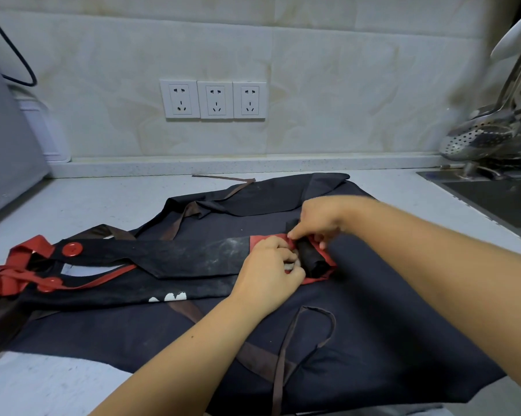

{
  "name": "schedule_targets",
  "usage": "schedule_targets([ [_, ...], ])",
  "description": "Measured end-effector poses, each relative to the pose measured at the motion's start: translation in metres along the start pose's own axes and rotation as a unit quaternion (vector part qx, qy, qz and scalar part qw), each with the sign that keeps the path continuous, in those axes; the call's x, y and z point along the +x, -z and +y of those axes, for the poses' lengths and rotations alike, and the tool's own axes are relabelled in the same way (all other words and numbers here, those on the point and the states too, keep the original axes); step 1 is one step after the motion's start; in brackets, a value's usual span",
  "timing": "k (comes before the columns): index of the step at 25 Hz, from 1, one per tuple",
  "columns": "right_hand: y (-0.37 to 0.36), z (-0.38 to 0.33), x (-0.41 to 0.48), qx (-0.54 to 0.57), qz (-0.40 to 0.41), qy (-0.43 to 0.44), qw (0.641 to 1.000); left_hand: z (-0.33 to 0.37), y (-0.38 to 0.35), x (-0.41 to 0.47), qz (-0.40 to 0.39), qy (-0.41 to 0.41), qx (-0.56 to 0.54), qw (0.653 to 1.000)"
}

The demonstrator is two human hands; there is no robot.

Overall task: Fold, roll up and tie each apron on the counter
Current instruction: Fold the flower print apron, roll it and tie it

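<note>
Black-and-red apron: folded into a long narrow strip lying across a navy apron, with its bib end and red buttons off to the left. Its right end is wound into a short roll.
Roll: sits between both hands with red trim showing around it. Only the first turns look made, so most of the strip is left to wind.
Left hand: fingers are curled against the near side of the roll, the grip closed on the cloth, likely so the turns stay tight.
Right hand: reaches over from the far side, fingertips pinching the roll's top at the red hem, probably to hold the edges even.
Navy apron: spread flat underneath on the table and not yet folded. Its brown strap lies in a loose loop near the front, and it seems to wait its turn.
Surroundings: sink at the right, three sockets on the wall.
Risk: the loose red straps at the left could tangle as the strip is drawn in.
Stage: rolling, with tying not yet begun.
</note>
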State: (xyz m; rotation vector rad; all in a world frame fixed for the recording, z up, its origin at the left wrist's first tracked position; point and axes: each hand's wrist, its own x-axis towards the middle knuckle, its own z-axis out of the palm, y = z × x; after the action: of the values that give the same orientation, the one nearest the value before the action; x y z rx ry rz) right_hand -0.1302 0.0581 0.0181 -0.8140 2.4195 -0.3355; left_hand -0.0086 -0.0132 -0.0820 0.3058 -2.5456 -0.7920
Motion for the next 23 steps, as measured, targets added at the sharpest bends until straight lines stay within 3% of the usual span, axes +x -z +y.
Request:
schedule_targets([
  [2, 0.014, 0.013, 0.001, 0.157, -0.061, -0.016, 0.986, -0.004, -0.001, 0.001, -0.004, -0.009, 0.008, 1.000],
  [3, 0.017, 0.020, 0.002, 0.172, -0.063, -0.027, 0.983, -0.004, -0.001, 0.001, -0.007, -0.009, 0.007, 1.000],
  [6, 0.011, 0.032, 0.004, 0.135, -0.074, -0.081, 0.985, -0.003, 0.001, -0.004, 0.012, -0.011, 0.025, 1.000],
  [8, 0.008, 0.033, 0.004, 0.141, -0.077, -0.092, 0.983, -0.001, 0.004, -0.007, 0.046, -0.010, 0.142, 0.989],
  [11, 0.003, 0.025, 0.004, 0.137, -0.058, -0.080, 0.986, -0.002, 0.012, -0.009, -0.015, 0.024, 0.197, 0.980],
  [13, 0.000, 0.017, 0.004, 0.107, -0.052, -0.073, 0.990, -0.005, 0.019, -0.010, -0.041, 0.033, 0.127, 0.991],
  [16, -0.008, 0.004, 0.005, 0.066, -0.041, -0.062, 0.995, -0.011, 0.026, -0.012, -0.009, 0.062, 0.026, 0.998],
  [19, -0.022, -0.021, 0.005, -0.009, -0.006, -0.032, 0.999, -0.017, 0.024, -0.014, 0.009, 0.034, 0.064, 0.997],
  [23, -0.033, -0.045, -0.001, -0.211, 0.049, 0.001, 0.976, -0.021, 0.027, -0.029, 0.038, 0.000, 0.182, 0.983],
])
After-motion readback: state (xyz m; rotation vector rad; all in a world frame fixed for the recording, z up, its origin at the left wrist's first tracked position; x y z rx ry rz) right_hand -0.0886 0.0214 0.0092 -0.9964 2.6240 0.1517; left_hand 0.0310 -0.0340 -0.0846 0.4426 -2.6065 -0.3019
